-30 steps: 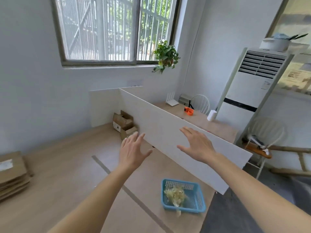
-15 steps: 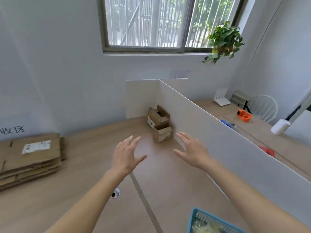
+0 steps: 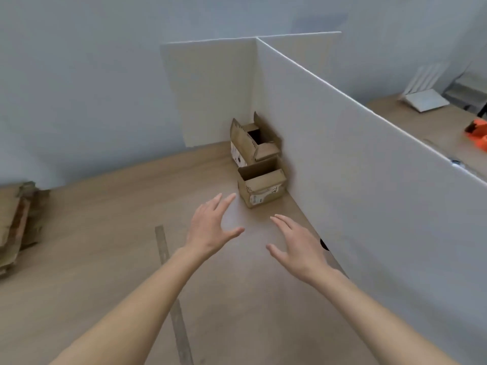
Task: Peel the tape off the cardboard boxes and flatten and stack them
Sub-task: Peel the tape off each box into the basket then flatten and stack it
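Two small open cardboard boxes stand in the corner against the white partition: the nearer box (image 3: 262, 186) with its flaps up, and the farther box (image 3: 251, 143) behind it. My left hand (image 3: 210, 227) hovers open just short of the nearer box, fingers spread. To its right my right hand (image 3: 297, 243) is also open, close to the partition, holding nothing. A stack of flattened cardboard (image 3: 15, 225) lies at the far left edge of the table.
The wooden table (image 3: 105, 233) has a grey seam strip (image 3: 168, 272) running toward me. A tall white partition (image 3: 369, 167) walls off the right side and back corner. Beyond it sit a white router (image 3: 424, 98) and an orange object (image 3: 478, 131).
My view has swung down and left toward the corner boxes. Both open hands have moved forward and now sit close to the nearer box. The blue basket has left the view.
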Motion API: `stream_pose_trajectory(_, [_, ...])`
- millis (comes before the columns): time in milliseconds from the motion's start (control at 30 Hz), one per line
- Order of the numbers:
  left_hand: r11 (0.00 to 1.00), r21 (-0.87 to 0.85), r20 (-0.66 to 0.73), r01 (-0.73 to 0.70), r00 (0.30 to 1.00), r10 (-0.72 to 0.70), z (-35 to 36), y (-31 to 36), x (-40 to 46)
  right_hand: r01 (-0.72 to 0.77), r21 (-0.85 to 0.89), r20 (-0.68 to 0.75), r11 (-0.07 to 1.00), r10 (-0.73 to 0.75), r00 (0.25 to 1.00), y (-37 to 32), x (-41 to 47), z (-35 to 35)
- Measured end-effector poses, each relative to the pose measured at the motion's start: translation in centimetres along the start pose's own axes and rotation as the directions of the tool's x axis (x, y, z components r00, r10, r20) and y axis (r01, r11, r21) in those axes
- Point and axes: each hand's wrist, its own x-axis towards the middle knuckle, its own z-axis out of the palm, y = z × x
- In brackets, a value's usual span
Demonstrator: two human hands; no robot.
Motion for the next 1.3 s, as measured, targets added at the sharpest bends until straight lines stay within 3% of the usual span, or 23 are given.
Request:
stream_pose_trajectory(300, [0.979,-0.196,-0.078,0.057,0.994,-0.073,8.2,-1.0,12.4,0.051,0.065,-0.048,0.997,-0.048,0.998,5.6,8.7,4.0])
stream_pose_trajectory(633, [0.915,-0.373,-0.256,-0.157,0.965,0.061,12.7,-1.3,16.4,0.043,0.101,-0.062,0.994,-0.037,0.997,8.0,10.1,7.3])
stream_pose_trajectory(767, [0.918,-0.360,-0.239,-0.167,0.968,0.083,12.2,-2.3,14.1,0.026,0.099,-0.049,0.995,-0.021,0.999,8.3,8.9,7.4])
stream_pose_trajectory(967, [0.888,-0.452,-0.246,-0.081,0.969,-0.037,7.4,-5.8,5.6,0.059,0.138,-0.093,0.989,-0.046,0.995,5.2,6.9,6.9])
stream_pose_trajectory(1067, [0.854,-0.520,-0.258,-0.026,0.958,-0.128,4.5,-7.3,0.7,0.129,0.143,-0.109,0.981,-0.114,0.987,1.7,5.2,6.9])
stream_pose_trajectory(1200, [0.788,-0.613,-0.233,0.051,0.942,-0.242,0.7,-8.8,-5.7,0.203,0.299,-0.083,0.932,-0.187,0.979,-4.0,2.4,7.0])
stream_pose_trajectory(1300, [0.719,-0.684,-0.239,0.122,0.894,-0.380,-2.1,-9.9,-11.3,0.243,0.367,-0.119,0.898,-0.214,0.970,-9.2,-0.4,7.1])
